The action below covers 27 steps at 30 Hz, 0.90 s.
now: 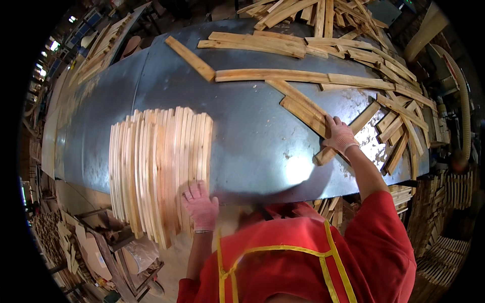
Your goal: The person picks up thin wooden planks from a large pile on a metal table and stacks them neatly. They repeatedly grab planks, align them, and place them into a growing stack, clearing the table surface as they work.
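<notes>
My left hand [200,206], in a pink knit glove, rests with spread fingers against the near right side of a row of pale wooden slats [160,161]. The slats stand packed side by side at the left of a dark metal-topped table [247,131], their near ends jutting past its front edge. Over to the right, my right hand [340,135], gloved the same way, lies with its fingers over the lower end of a brownish wooden strip [305,115]. Another short strip [327,154] passes just below that palm. Whether the fingers grip the strip is hidden.
Loose strips [399,121] lie crisscrossed at the table's right, and a bigger heap [323,15] covers the far right. One long line of strips [273,76] crosses the middle. A metal-framed cart [118,262] stands below left. A ribbed hose [462,101] hangs at far right.
</notes>
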Each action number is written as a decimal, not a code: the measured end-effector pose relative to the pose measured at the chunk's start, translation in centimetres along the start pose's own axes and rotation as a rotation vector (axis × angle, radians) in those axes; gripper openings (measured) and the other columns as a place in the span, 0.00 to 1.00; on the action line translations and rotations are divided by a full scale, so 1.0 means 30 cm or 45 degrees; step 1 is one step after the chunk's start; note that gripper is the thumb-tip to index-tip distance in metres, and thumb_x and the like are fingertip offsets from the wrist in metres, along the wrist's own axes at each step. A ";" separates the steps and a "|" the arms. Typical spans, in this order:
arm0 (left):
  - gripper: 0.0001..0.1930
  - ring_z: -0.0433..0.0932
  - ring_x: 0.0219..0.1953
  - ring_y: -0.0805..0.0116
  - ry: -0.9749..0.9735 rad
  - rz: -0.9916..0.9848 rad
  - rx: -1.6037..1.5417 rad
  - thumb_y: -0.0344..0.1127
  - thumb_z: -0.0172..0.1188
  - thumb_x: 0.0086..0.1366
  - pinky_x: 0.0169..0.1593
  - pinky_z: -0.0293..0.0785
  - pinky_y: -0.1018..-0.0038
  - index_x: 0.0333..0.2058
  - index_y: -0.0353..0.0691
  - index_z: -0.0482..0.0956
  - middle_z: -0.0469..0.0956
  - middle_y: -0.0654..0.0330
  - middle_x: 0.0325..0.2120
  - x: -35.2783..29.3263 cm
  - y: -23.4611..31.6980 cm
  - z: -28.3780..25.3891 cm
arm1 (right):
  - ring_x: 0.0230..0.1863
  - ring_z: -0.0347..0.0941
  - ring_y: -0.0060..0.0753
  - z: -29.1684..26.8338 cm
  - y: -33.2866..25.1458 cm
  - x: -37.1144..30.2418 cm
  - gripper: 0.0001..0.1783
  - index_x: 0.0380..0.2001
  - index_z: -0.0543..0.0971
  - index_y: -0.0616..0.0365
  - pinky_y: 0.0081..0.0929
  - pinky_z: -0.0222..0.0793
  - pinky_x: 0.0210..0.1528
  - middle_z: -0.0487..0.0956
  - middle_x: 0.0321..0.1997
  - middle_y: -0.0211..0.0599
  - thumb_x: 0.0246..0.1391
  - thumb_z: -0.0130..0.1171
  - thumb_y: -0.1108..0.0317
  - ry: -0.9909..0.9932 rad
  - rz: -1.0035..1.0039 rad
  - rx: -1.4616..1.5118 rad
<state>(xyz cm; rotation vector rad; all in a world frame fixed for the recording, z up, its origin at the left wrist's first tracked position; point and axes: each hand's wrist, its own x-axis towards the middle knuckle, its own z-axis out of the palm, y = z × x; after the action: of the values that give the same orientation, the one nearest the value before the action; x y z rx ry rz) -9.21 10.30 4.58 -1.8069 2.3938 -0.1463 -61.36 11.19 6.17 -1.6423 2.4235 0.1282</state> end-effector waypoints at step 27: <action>0.32 0.75 0.61 0.48 0.067 -0.284 -0.389 0.30 0.71 0.55 0.66 0.70 0.51 0.62 0.43 0.77 0.76 0.55 0.56 0.029 0.141 0.109 | 0.76 0.63 0.58 0.008 0.244 0.585 0.56 0.75 0.67 0.52 0.48 0.63 0.76 0.67 0.77 0.52 0.51 0.70 0.31 -0.182 -0.367 0.000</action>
<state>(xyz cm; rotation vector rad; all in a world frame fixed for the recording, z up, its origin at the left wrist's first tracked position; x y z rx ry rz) -12.89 10.63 0.62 -2.2285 2.3469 0.1612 -74.37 -1.96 1.70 -1.8909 2.0589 0.1918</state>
